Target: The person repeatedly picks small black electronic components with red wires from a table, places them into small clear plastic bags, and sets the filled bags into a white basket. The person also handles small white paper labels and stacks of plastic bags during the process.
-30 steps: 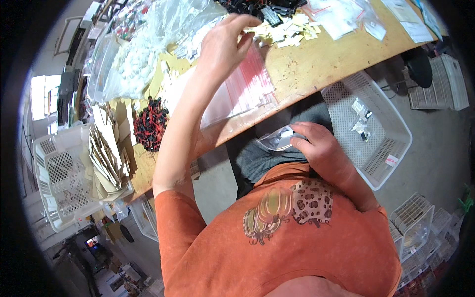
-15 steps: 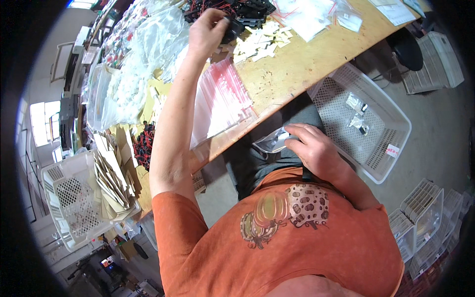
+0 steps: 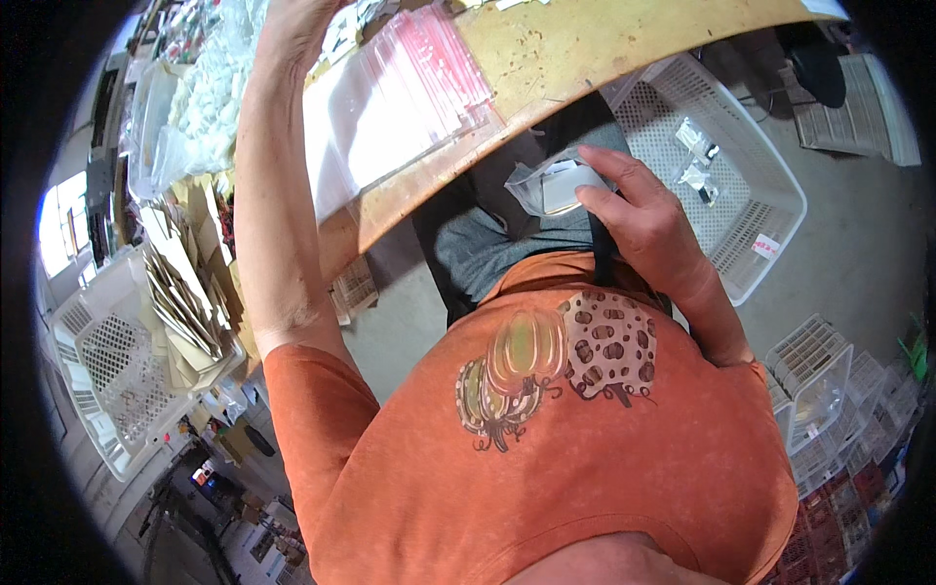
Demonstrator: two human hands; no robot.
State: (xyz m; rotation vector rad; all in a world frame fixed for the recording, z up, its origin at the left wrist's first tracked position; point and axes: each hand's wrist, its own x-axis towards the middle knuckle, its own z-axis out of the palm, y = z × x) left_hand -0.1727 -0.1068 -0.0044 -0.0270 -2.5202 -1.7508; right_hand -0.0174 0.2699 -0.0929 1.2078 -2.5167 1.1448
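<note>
My right hand (image 3: 651, 216) is closed, thumb and fingers pinching the edge of a small clear plastic bag (image 3: 526, 185) above my lap. Inside the bag lies a white, flat card-like piece (image 3: 564, 187). My left arm stretches up over the table, and the top edge of the picture cuts off my left hand (image 3: 295, 27). Its fingers are out of sight, so whatever they touch or hold is hidden. Closest to that arm is a fanned stack of clear bags with pink-red edges (image 3: 439, 73) on the wooden table (image 3: 556, 54).
To the right stands a white perforated basket (image 3: 749, 166) with a few small bagged items (image 3: 698, 178) in it. Another white basket (image 3: 122, 375) stands at left beside cardboard pieces (image 3: 185, 283). Bagged white parts (image 3: 205, 117) are heaped at the table's far left.
The view has tipped down, taking the black parts out of sight. My left hand, earlier at a black part, has slid to the top edge. My right hand has raised the bag slightly.
</note>
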